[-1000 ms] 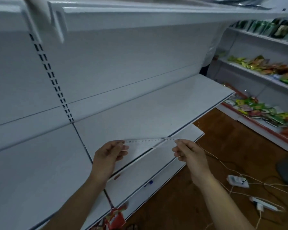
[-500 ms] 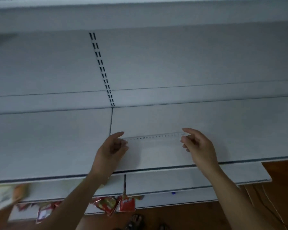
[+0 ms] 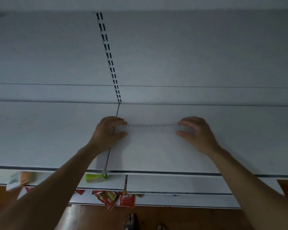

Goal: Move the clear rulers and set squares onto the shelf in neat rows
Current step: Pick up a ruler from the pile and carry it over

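A clear ruler with small black scale marks lies crosswise on the white shelf, just right of the seam between two shelf boards. My left hand holds the ruler's left end between thumb and fingers. At the right end, my right hand holds it the same way. I cannot tell if the ruler lies flat on the board or hovers just above it. No set squares show.
A slotted upright runs up the white back panel. Lower shelves hold red snack packets and a green pack. Brown wooden floor and sandalled feet show at the bottom.
My view turned from the side aisle to face the shelf squarely. Both hands carried the ruler forward and lower over the shelf board, further back from its front edge.
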Demonstrator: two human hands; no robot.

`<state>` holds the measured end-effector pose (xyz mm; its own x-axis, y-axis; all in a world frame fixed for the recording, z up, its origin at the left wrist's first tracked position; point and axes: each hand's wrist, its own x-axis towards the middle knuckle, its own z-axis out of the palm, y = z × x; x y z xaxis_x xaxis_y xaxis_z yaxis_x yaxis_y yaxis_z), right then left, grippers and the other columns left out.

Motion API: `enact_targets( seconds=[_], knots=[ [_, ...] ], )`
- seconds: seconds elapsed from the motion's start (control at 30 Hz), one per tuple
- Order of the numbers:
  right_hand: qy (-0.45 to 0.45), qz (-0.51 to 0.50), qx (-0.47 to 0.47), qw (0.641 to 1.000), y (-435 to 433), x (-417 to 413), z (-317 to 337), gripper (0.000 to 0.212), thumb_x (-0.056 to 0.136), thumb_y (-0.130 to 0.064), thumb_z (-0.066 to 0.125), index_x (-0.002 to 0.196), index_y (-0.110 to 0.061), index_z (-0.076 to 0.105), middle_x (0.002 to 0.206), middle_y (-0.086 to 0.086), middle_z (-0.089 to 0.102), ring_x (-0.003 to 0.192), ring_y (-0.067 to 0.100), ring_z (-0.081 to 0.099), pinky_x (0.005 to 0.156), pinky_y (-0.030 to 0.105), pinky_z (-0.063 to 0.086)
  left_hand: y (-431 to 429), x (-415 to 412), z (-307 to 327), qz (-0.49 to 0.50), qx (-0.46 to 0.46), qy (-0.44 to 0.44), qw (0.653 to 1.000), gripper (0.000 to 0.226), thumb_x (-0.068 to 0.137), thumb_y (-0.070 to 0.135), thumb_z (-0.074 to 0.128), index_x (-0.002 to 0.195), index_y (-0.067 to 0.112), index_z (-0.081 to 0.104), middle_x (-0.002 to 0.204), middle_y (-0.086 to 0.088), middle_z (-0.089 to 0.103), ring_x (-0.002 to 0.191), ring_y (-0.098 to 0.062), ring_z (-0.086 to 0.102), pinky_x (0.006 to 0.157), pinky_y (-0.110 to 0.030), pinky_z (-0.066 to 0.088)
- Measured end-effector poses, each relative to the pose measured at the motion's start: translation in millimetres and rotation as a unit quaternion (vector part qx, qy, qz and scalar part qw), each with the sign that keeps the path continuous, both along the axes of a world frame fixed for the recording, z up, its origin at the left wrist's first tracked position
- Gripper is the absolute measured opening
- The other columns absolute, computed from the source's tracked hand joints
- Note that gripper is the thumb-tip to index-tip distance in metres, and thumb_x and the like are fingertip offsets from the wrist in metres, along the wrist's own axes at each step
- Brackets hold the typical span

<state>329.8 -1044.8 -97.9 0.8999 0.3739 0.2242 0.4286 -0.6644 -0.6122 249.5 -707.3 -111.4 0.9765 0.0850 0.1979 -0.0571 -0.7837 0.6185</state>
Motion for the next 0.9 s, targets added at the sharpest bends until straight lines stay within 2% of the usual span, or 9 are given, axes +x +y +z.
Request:
enact_targets(
  seconds=[0.07, 0.13, 0.23, 0.3, 0.5, 0.8, 0.9],
  knots=[
    [-0.018, 0.006, -0.003, 1.000, 2, 7, -6, 0.033, 0.071, -0.030, 0.081, 0.100, -0.016, 0.074, 0.114, 0.003, 0.066, 0.110, 0.022, 0.056, 0.101, 0.034, 0.038, 6, 5, -4, -0.008, 0.015, -0.006, 1.000, 0.050, 0.068, 0.060, 0.061, 0.104, 0.028, 0.073, 0.111, 0.023, 0.055, 0.113, -0.011, 0.051, 0.102, -0.029, 0.037],
    [-0.030, 0.007, -0.002, 1.000, 2, 10, -12, 0.034, 0.069, -0.032, 0.079, 0.098, -0.015, 0.075, 0.115, 0.007, 0.066, 0.112, 0.026, 0.055, 0.102, 0.037, 0.038, 7, 10, -5, -0.018, 0.018, -0.013, 1.000, 0.048, 0.068, 0.059, 0.062, 0.102, 0.027, 0.074, 0.111, 0.025, 0.055, 0.113, -0.016, 0.053, 0.102, -0.036, 0.041],
    [-0.017, 0.006, -0.001, 1.000, 1, 13, -17, 0.032, 0.070, -0.025, 0.083, 0.099, -0.017, 0.075, 0.118, 0.004, 0.065, 0.118, 0.024, 0.053, 0.104, 0.033, 0.035, 8, 13, -7, -0.025, 0.033, -0.003, 0.999, 0.048, 0.070, 0.060, 0.059, 0.101, 0.026, 0.075, 0.114, 0.011, 0.063, 0.112, -0.019, 0.056, 0.100, -0.043, 0.044],
    [-0.009, 0.006, -0.007, 1.000, 1, 14, -19, 0.031, 0.070, -0.025, 0.083, 0.100, -0.020, 0.074, 0.120, 0.001, 0.064, 0.120, 0.023, 0.052, 0.106, 0.037, 0.036, 8, 14, -9, -0.032, 0.042, 0.000, 0.999, 0.048, 0.072, 0.060, 0.058, 0.103, 0.027, 0.074, 0.117, 0.008, 0.064, 0.113, -0.019, 0.057, 0.099, -0.045, 0.045],
    [0.010, 0.010, -0.007, 1.000, 0, 15, -21, 0.033, 0.071, -0.027, 0.083, 0.102, -0.023, 0.073, 0.122, -0.002, 0.062, 0.120, 0.022, 0.051, 0.108, 0.046, 0.036, 9, 13, -8, -0.031, 0.029, 0.001, 0.999, 0.048, 0.074, 0.059, 0.056, 0.106, 0.026, 0.073, 0.118, 0.014, 0.060, 0.115, -0.017, 0.055, 0.101, -0.044, 0.043],
    [-0.004, 0.010, 0.005, 1.000, 0, 15, -21, 0.025, 0.073, -0.025, 0.081, 0.098, -0.020, 0.076, 0.118, 0.001, 0.065, 0.116, 0.022, 0.053, 0.105, 0.041, 0.038, 10, 14, -13, -0.028, 0.027, -0.013, 0.999, 0.045, 0.077, 0.057, 0.056, 0.107, 0.029, 0.072, 0.118, 0.018, 0.058, 0.114, -0.013, 0.053, 0.101, -0.044, 0.043],
    [-0.006, 0.010, 0.007, 1.000, 0, 16, -22, 0.025, 0.073, -0.022, 0.081, 0.098, -0.020, 0.075, 0.118, 0.002, 0.065, 0.116, 0.020, 0.053, 0.106, 0.043, 0.038, 10, 14, -14, -0.026, 0.034, -0.014, 0.999, 0.044, 0.078, 0.056, 0.057, 0.108, 0.028, 0.072, 0.120, 0.012, 0.061, 0.115, -0.014, 0.054, 0.102, -0.043, 0.042]
  ],
)
